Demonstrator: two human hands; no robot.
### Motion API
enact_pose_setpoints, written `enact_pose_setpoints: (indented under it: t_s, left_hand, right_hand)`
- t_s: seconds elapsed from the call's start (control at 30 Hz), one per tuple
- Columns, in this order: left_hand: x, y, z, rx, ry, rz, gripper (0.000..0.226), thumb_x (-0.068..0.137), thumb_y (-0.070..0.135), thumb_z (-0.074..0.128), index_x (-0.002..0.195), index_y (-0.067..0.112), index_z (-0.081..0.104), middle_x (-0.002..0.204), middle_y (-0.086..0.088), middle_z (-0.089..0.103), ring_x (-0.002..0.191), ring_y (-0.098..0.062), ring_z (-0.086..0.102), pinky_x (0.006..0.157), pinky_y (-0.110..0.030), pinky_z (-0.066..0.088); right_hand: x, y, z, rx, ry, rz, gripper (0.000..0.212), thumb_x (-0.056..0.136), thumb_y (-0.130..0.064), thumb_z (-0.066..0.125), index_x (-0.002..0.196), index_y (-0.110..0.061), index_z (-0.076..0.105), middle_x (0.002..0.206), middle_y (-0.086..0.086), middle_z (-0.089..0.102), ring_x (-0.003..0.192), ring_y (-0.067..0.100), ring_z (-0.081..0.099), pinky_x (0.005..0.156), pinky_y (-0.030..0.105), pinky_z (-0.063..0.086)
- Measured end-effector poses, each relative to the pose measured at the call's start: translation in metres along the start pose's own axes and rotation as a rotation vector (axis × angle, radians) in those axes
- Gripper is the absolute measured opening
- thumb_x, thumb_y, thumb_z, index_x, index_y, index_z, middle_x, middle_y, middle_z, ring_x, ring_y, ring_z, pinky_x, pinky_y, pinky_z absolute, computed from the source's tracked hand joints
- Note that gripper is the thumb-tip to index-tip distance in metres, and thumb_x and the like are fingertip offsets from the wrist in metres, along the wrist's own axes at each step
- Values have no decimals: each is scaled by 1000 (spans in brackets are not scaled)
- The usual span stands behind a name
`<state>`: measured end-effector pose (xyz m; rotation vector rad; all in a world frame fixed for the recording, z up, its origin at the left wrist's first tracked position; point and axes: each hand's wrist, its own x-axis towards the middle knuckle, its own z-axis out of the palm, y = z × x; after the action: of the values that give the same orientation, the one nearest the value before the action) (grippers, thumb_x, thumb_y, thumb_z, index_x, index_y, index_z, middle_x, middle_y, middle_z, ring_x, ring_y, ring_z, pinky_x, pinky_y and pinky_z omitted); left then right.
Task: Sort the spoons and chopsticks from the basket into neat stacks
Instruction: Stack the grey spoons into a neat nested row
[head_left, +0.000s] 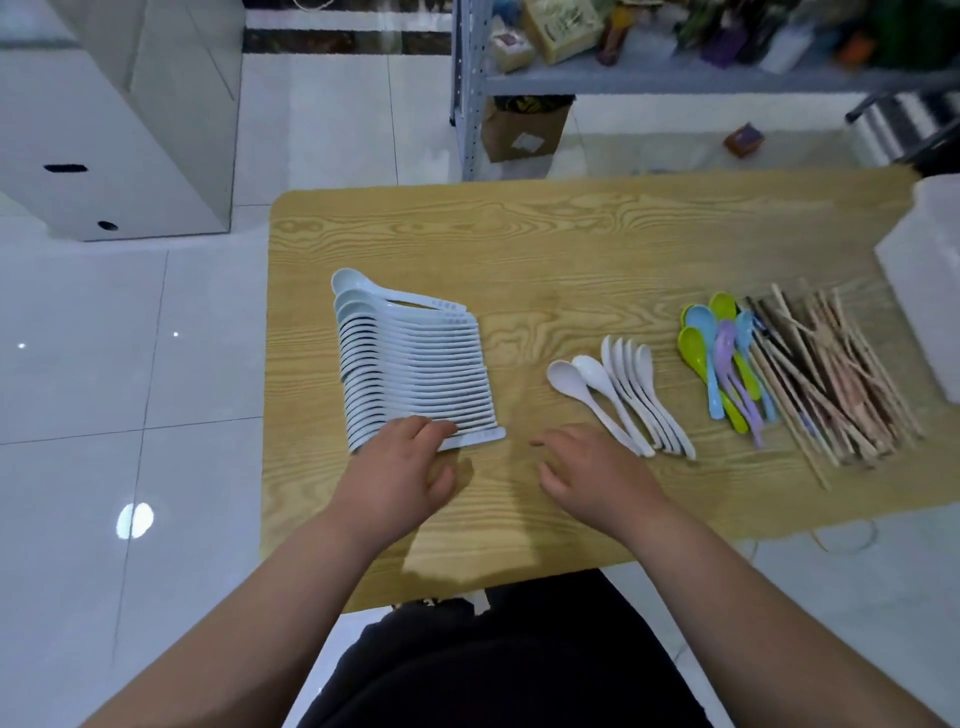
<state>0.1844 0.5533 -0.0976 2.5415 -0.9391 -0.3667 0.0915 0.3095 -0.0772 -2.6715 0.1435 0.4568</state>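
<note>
- The left hand (410, 462) lies at the near end of a long row of pale blue soup spoons (410, 364). Its fingers are laid flat over the handle of the nearest spoon and its thumb is splayed out towards the desk; it grips nothing.
- The right hand (587, 467) sits just right of it, low over the desk, with fingers loose and slightly spread. It holds nothing. Its knuckles are near the handle ends of the white spoons.
- The pale blue soup spoons are nested one behind another on the left part of the desk (571, 249), bowls to the left and handles to the right.
- The white spoons (623, 395) lie mid-desk: two flat on the left and several nested on edge beside them, handles pointing towards the person.
- Further right, a small cluster of coloured spoons (722, 358) in green, blue and lilac overlap one another.
- Touching that cluster on its right is a loose heap of chopsticks (831, 374), mostly pale wood with some dark ones, crossing at slight angles.
- At the desk's right edge stands a white blurred container (930, 280); whether it is the basket I cannot tell.
- Beyond the desk is a grey metal shelf (675, 78) with goods, and a cardboard box (524, 130) on the tiled floor (130, 389).
</note>
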Motion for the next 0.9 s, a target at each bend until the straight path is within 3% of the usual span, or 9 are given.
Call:
enact_pose_setpoints:
  t_s: [0.1, 0.3, 0.4, 0.53, 0.7, 0.8, 0.9]
  left_hand:
    - [4, 20, 4, 41, -38, 3, 45, 82, 38, 63, 123, 19, 65, 109, -1, 68, 100, -27, 65, 76, -38, 54]
    - [41, 73, 28, 13, -115, -28, 56, 84, 48, 43, 128, 19, 61, 115, -4, 65, 105, -29, 62, 84, -40, 54]
    - [69, 104, 44, 1, -159, -131, 48, 91, 39, 56, 136, 22, 55, 124, -2, 61, 114, -25, 58, 87, -37, 51]
    - [111, 133, 68, -110, -112, -391, 55, 89, 33, 64, 141, 26, 47, 132, 0, 54, 112, -20, 61, 85, -38, 53]
    - [159, 147, 89, -194, -25, -660, 68, 88, 29, 67, 149, 22, 38, 144, -11, 41, 125, -32, 51, 97, -42, 44]
    - [175, 147, 95, -132, -35, -729, 56, 88, 27, 64, 142, 17, 48, 136, -14, 48, 122, -35, 52, 94, -40, 44]
    - [176, 146, 99, -134, -19, -744, 31, 90, 22, 58, 120, 12, 60, 115, -14, 59, 104, -35, 58, 78, -39, 46]
  right_hand:
    - [-16, 21, -11, 9, 14, 52, 38, 100, -33, 53, 137, -26, 59, 133, -4, 60, 124, 16, 54, 93, 27, 43]
    - [-15, 85, -36, 43, -15, 74, 37, 98, -34, 52, 133, -26, 60, 128, -4, 61, 118, 17, 55, 90, 36, 50]
    - [-8, 123, -49, 41, -91, 50, 35, 97, -33, 52, 129, -23, 61, 121, 0, 62, 114, 21, 57, 86, 40, 51]
    - [2, 170, -58, 14, -130, 36, 40, 97, -32, 50, 136, -22, 57, 131, 2, 57, 121, 24, 52, 89, 41, 52]
    - [21, 197, -52, -10, -120, 3, 41, 97, -33, 52, 135, -20, 53, 129, 7, 50, 117, 28, 51, 76, 32, 38]
    - [32, 192, -46, -6, -141, -46, 41, 97, -36, 55, 134, -19, 54, 128, 6, 50, 119, 28, 49, 82, 32, 41]
    - [40, 182, -37, -10, -158, -74, 40, 94, -39, 58, 126, -15, 57, 122, 8, 52, 117, 30, 50, 88, 40, 49]
